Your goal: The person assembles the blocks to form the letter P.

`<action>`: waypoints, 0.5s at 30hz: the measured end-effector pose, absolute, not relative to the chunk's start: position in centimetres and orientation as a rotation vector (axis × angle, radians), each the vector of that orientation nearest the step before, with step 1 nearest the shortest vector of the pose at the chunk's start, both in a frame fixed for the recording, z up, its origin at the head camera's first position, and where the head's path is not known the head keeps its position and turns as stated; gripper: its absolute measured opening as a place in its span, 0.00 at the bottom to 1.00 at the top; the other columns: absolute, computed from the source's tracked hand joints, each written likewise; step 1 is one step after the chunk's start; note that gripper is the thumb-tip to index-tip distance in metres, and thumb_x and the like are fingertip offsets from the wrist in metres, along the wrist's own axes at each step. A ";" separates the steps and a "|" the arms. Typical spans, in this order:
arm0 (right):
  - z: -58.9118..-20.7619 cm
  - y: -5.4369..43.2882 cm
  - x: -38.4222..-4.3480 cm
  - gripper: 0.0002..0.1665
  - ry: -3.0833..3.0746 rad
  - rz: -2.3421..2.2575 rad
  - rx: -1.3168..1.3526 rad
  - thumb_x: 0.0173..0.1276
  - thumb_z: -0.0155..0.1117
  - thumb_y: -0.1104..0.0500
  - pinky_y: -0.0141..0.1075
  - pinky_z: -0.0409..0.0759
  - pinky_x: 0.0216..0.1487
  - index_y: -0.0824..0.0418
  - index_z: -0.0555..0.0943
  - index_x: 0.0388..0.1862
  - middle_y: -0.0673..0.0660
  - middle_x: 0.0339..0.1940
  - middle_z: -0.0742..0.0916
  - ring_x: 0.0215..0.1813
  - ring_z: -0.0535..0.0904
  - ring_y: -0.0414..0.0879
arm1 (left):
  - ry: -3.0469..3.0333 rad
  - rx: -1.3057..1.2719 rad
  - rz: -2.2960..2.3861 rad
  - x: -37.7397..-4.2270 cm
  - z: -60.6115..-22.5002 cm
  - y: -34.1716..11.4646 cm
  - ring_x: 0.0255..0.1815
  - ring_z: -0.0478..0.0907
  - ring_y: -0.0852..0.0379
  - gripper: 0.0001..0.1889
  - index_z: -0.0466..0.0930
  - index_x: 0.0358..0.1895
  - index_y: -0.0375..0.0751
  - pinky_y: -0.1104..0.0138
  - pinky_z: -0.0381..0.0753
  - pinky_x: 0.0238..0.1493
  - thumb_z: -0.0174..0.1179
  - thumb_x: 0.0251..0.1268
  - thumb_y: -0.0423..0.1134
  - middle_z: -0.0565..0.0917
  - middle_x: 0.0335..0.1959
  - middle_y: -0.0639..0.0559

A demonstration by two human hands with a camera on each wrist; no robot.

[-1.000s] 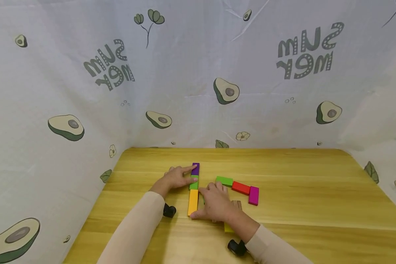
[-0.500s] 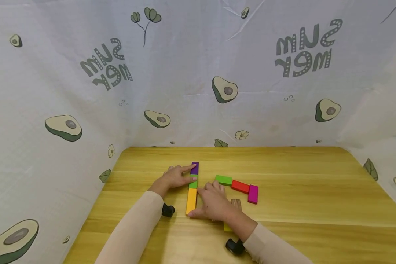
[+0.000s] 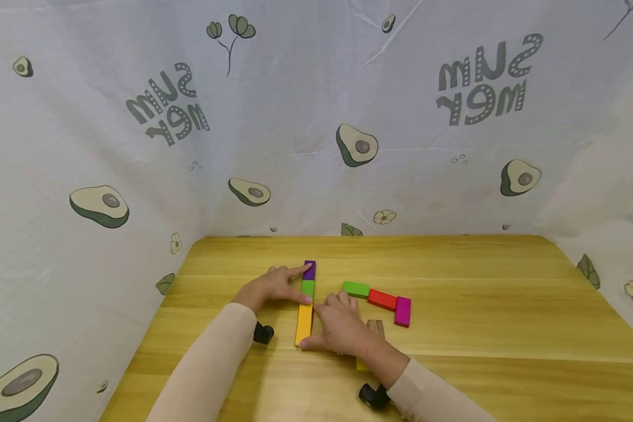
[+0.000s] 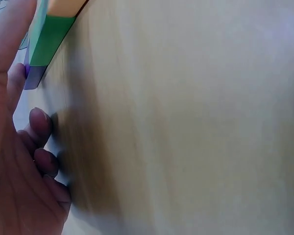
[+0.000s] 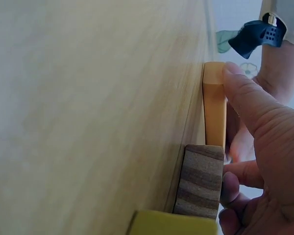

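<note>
A purple block (image 3: 310,275), a green block (image 3: 308,288) and an orange block (image 3: 304,322) lie end to end in a line on the wooden table. My left hand (image 3: 273,286) touches the purple block with its index fingertip, and its thumb reaches to where green meets orange; its other fingers are bent in the left wrist view, beside the green block (image 4: 48,41). My right hand (image 3: 343,325) holds the orange block lengthwise, thumb at the near end, index finger by the far end. In the right wrist view, that thumb presses the end of the orange block (image 5: 215,107).
Right of the line, another green block (image 3: 356,289), a red block (image 3: 382,299) and a magenta block (image 3: 402,312) form a bent chain. A bare wood block (image 3: 375,327) and a yellow block (image 3: 361,364) lie partly under my right wrist. A printed curtain (image 3: 295,117) stands behind the table.
My left thumb has slid nearer along the row, from the green block to the seam with the orange one. My right hand keeps its place at the orange block. The head view has shifted slightly.
</note>
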State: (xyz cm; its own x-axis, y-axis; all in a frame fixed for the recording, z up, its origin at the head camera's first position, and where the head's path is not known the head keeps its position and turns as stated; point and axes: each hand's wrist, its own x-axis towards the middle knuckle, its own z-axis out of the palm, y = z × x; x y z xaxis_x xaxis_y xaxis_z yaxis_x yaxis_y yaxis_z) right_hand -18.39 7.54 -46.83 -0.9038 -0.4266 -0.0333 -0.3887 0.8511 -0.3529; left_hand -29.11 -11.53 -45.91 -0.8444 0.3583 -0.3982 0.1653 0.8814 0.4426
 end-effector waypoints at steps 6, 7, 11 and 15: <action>-46.9 7.3 -18.4 0.57 2.919 -0.519 -0.634 0.50 0.71 0.21 0.49 0.64 0.52 0.63 0.81 0.65 0.57 0.47 0.82 0.50 0.65 0.52 | 2.561 0.422 0.471 -28.9 -45.4 -11.8 0.77 0.59 0.37 0.62 0.48 0.80 0.80 0.32 0.66 0.71 0.76 0.38 0.72 0.63 0.79 0.40; -46.9 7.4 -18.5 0.57 2.915 -0.531 -0.627 0.50 0.71 0.21 0.49 0.64 0.52 0.63 0.81 0.65 0.57 0.48 0.82 0.50 0.65 0.52 | 2.564 0.426 0.468 -28.9 -45.4 -11.8 0.77 0.59 0.37 0.62 0.48 0.80 0.80 0.32 0.66 0.71 0.77 0.38 0.72 0.62 0.79 0.40; -46.6 8.3 -18.8 0.55 2.894 -0.607 -0.595 0.49 0.74 0.23 0.49 0.65 0.51 0.58 0.81 0.66 0.55 0.48 0.82 0.49 0.65 0.50 | 2.570 0.417 0.476 -28.9 -45.4 -11.7 0.81 0.55 0.34 0.61 0.49 0.80 0.80 0.30 0.62 0.72 0.77 0.40 0.70 0.61 0.80 0.40; -45.8 10.1 -19.1 0.50 2.851 -0.644 -0.549 0.48 0.79 0.28 0.53 0.67 0.57 0.53 0.81 0.66 0.55 0.51 0.82 0.55 0.68 0.53 | 2.557 0.384 0.507 -29.1 -45.6 -11.6 0.83 0.50 0.32 0.60 0.49 0.80 0.81 0.29 0.58 0.74 0.78 0.40 0.69 0.60 0.82 0.41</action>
